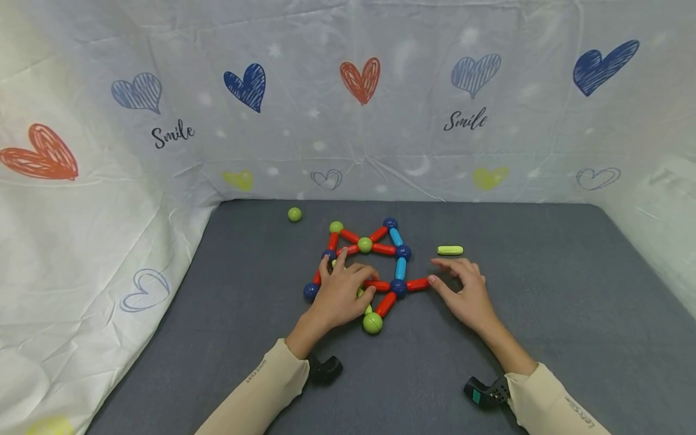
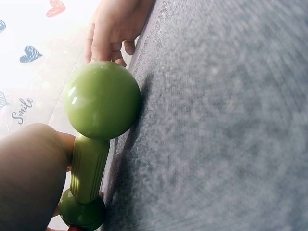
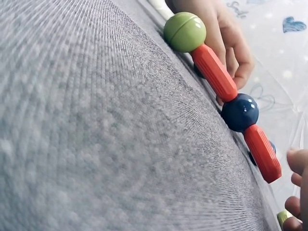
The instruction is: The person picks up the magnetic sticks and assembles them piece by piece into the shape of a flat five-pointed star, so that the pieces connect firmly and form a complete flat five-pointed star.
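Head view: at six o'clock the left hand (image 1: 341,292) rests curled over the rod-and-ball frame (image 1: 380,257), pinching a green rod (image 2: 88,168) by the green ball (image 1: 372,322). At four o'clock the right hand (image 1: 463,291), fingers loose, touches a red rod's (image 1: 417,284) free end; a nudge could knock its joint loose. Farther, at two o'clock, lies a loose green rod (image 1: 450,250).

The grey mat (image 1: 544,314) lies open to the right of the right hand (image 1: 462,296) and along the near edge between the two sleeves. In the middle, the rod-and-ball frame (image 1: 375,254) blocks the way, with the left hand (image 1: 339,293) resting on it. A loose green rod (image 1: 450,250) lies just beyond the right hand, a green ball (image 1: 295,214) well apart at back left. Cloth walls (image 1: 81,241) close three sides.
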A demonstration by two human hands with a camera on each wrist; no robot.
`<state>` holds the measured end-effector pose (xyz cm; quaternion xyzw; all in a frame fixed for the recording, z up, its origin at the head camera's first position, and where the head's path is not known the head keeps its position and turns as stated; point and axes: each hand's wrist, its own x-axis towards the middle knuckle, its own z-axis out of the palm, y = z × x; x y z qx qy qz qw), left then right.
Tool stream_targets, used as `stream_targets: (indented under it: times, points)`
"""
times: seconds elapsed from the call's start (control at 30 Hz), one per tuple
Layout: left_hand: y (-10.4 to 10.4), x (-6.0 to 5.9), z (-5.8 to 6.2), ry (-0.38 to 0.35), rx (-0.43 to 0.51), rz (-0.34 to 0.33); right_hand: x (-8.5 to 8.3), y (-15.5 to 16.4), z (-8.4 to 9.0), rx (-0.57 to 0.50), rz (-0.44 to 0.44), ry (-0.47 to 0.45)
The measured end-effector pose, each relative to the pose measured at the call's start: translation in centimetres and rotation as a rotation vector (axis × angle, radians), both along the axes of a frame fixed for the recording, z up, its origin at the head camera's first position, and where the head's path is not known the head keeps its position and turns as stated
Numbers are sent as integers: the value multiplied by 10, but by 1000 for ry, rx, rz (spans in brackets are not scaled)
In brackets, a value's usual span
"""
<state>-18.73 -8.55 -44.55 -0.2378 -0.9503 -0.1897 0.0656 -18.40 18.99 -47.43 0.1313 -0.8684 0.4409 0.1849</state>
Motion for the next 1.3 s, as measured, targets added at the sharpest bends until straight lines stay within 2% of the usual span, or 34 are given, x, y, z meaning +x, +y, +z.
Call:
stream_targets:
  times: [0.13,0.3,0.53,0.7,0.93,1.3]
  points:
    - [0,0,0,11,3,-2,-1,1,0,-5,-16,-13]
    - [0,-1,0,15,-12,-2,-2,5,2,-7,-87,-31]
    - [0,-1,0,16,-10,-2,-7,12,2,30,-97,-70]
    - [1,-1,-1,26,-5,-7,-16,21,5,34,-150,-118]
    - [0,-1,-1,22,-5,-3,-34,28,5,137,-120,-169]
    - [1,-1,-1,6,-3,1,-53,26,7,166,-139,-152]
